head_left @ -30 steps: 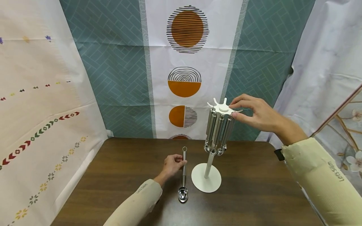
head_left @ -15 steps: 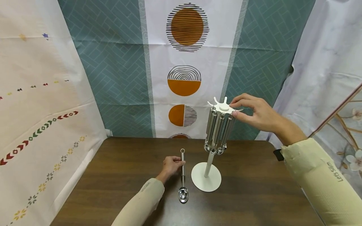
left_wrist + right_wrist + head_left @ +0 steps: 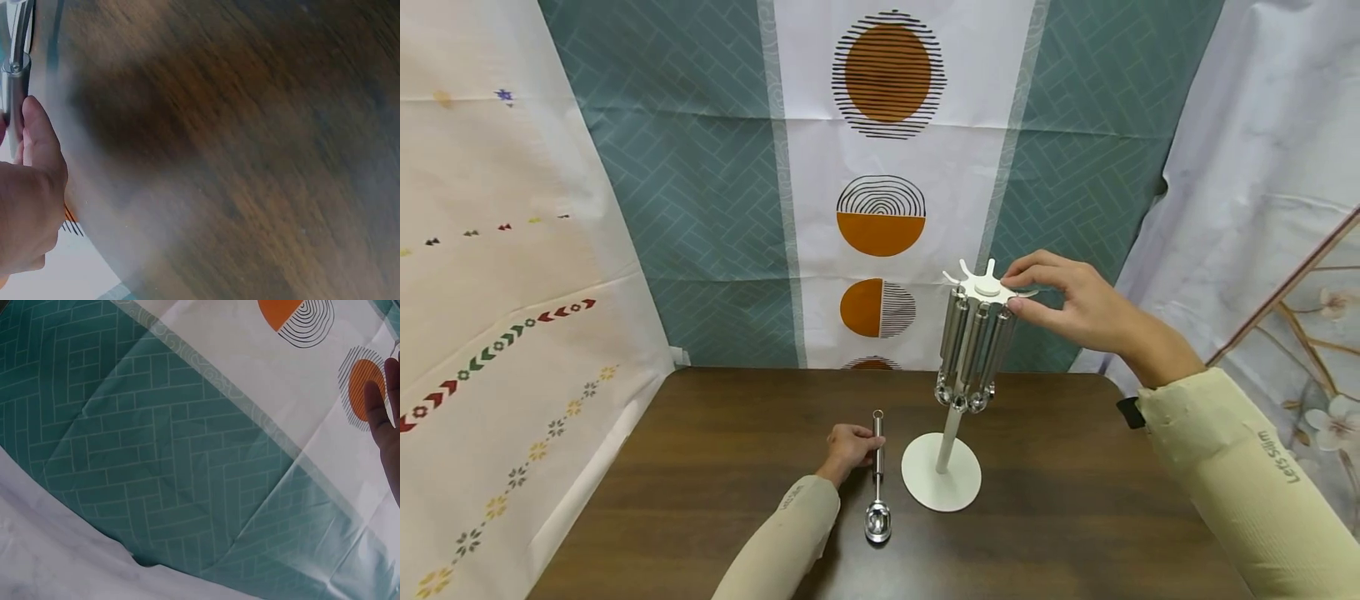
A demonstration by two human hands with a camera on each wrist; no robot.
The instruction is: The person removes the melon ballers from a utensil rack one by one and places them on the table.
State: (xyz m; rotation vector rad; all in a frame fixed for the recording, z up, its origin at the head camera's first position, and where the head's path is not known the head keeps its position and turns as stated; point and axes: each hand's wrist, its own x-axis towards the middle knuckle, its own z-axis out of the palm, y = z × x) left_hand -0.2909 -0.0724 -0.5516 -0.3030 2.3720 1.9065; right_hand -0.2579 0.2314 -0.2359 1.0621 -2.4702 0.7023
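Note:
In the head view my left hand point(image 3: 847, 450) pinches the upright-pointing handle of a shiny metal spoon point(image 3: 877, 523), its oval bowl toward the table's front edge. That grip shows at the left edge of the left wrist view, thumb along the handle point(image 3: 15, 78). To the right stands a white utensil stand point(image 3: 942, 493) with a round base, a post and a hooked top. Several metal utensils point(image 3: 973, 346) hang in a ring from its hooks. Thumb and fingers of my right hand point(image 3: 1086, 304) hold the stand's top at its right side. The right wrist view catches only some fingers point(image 3: 378, 415).
A dark brown wooden table point(image 3: 1060, 517) lies under everything. Behind it hangs a teal and white cloth point(image 3: 715, 217) with orange circles. Pale patterned cloths hang at the left point(image 3: 497, 275) and right point(image 3: 1247, 175).
The spoon's handle end has come slightly toward me with my left hand, and the handle looks shorter in view. My right hand keeps its hold on the stand. The head view has shifted slightly.

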